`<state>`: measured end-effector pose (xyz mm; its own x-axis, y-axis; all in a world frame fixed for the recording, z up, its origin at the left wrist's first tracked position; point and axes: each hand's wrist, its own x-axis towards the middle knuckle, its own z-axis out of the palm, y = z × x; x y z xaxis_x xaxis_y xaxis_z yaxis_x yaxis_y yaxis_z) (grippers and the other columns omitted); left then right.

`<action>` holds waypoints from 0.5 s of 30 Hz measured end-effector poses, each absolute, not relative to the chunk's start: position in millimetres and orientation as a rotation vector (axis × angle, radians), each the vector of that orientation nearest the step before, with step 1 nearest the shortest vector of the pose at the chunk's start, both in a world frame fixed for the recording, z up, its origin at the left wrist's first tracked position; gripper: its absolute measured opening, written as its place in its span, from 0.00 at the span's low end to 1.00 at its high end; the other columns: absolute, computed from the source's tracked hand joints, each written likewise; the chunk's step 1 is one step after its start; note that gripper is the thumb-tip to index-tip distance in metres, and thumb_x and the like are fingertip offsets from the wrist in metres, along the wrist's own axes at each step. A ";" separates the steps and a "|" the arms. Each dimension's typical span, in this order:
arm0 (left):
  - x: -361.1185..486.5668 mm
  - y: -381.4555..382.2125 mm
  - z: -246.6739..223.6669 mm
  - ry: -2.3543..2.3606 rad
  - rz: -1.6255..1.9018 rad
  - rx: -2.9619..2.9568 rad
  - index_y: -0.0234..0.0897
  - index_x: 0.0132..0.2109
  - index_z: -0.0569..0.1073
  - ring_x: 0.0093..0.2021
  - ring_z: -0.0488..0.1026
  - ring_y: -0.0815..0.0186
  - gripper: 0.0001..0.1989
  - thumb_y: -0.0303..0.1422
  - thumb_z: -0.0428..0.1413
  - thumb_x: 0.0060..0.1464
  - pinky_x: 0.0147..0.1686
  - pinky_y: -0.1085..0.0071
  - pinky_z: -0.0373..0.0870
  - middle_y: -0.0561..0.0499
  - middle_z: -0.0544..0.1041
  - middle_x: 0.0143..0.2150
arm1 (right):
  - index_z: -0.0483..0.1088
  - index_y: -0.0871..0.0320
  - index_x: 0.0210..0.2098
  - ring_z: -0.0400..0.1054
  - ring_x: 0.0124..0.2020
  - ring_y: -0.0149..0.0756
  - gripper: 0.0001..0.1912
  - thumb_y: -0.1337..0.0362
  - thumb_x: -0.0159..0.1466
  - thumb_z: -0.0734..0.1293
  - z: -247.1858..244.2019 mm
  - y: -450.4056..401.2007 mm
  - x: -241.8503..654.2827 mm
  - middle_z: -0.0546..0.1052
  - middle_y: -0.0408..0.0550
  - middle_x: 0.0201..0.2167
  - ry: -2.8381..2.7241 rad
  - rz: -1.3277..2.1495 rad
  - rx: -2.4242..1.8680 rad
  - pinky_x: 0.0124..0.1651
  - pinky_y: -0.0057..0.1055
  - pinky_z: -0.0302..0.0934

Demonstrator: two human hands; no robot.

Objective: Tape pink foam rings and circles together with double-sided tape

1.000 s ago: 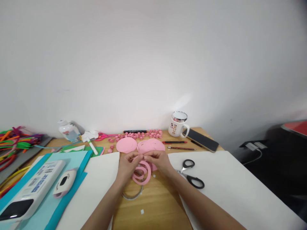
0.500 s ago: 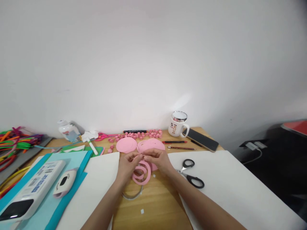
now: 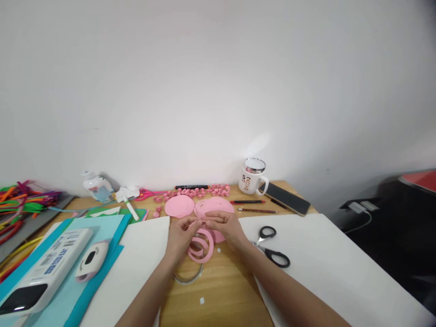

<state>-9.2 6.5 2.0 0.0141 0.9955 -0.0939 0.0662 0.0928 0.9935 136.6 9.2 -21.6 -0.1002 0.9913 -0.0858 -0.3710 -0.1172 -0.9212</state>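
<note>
My left hand (image 3: 183,234) and my right hand (image 3: 226,227) meet at the fingertips over the middle of the table, both pinching the upper end of a pink paper spiral strip (image 3: 210,249). Its loose coils hang down below my fingers; the pinched end itself is mostly hidden. Under the coils lies a ring-shaped roll of tape (image 3: 188,281), partly covered. Just beyond my hands are a stack of pink paper circles (image 3: 179,206) and a second pink stack (image 3: 214,205). Many small rolled pink paper pieces (image 3: 197,194) lie behind them.
Black-handled scissors (image 3: 272,247) rest on white paper (image 3: 316,254) at right. Behind are a mug (image 3: 252,179), a phone (image 3: 288,198), a pen (image 3: 248,201) and a pencil (image 3: 258,210). At left, a long white box (image 3: 51,268) and a small white device (image 3: 92,260) lie on blue sheets.
The hanging coils of the pink strip have shifted slightly and drawn closer together. My fingertips have moved a little at the pinched end; everything else stays put.
</note>
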 end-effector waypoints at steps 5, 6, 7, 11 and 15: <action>-7.1 4.8 5.7 1.292 1.093 1.152 0.31 0.25 0.74 0.20 0.70 0.68 0.10 0.35 0.60 0.36 0.19 0.77 0.66 0.50 0.75 0.21 | 0.73 0.61 0.32 0.73 0.31 0.42 0.21 0.61 0.39 0.75 -22.9 9.7 136.3 0.79 0.51 0.29 -0.902 1.475 -0.967 0.41 0.39 0.65; -7.0 4.6 6.0 1.289 1.089 1.149 0.31 0.25 0.74 0.20 0.70 0.68 0.10 0.35 0.61 0.36 0.18 0.77 0.66 0.50 0.75 0.21 | 0.73 0.61 0.32 0.73 0.31 0.42 0.21 0.61 0.39 0.75 -23.1 9.7 136.3 0.79 0.51 0.28 -0.900 1.473 -0.966 0.41 0.39 0.65; -7.0 4.4 6.2 1.287 1.087 1.149 0.31 0.25 0.74 0.20 0.70 0.68 0.10 0.36 0.61 0.36 0.18 0.77 0.66 0.50 0.75 0.21 | 0.73 0.61 0.32 0.73 0.31 0.42 0.20 0.61 0.39 0.75 -23.2 9.7 136.3 0.79 0.50 0.28 -0.903 1.471 -0.966 0.40 0.38 0.65; -7.0 4.2 6.5 1.269 1.077 1.148 0.31 0.25 0.74 0.19 0.70 0.69 0.11 0.36 0.61 0.36 0.18 0.77 0.66 0.51 0.75 0.21 | 0.73 0.61 0.31 0.73 0.30 0.41 0.20 0.61 0.39 0.75 -22.5 9.4 136.3 0.79 0.50 0.27 -0.912 1.463 -0.968 0.40 0.38 0.65; -6.5 3.8 6.8 1.246 1.076 1.137 0.31 0.25 0.74 0.18 0.70 0.70 0.10 0.35 0.61 0.36 0.18 0.77 0.66 0.52 0.74 0.20 | 0.72 0.61 0.30 0.73 0.30 0.41 0.21 0.61 0.38 0.75 -21.0 9.5 136.0 0.79 0.49 0.26 -0.906 1.454 -0.967 0.39 0.38 0.66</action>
<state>-6.5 3.8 6.8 0.0407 0.9903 -0.1326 0.0126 0.1322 0.9911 136.0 9.5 -21.0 -0.0512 0.9956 -0.0787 -0.3677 -0.0921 -0.9254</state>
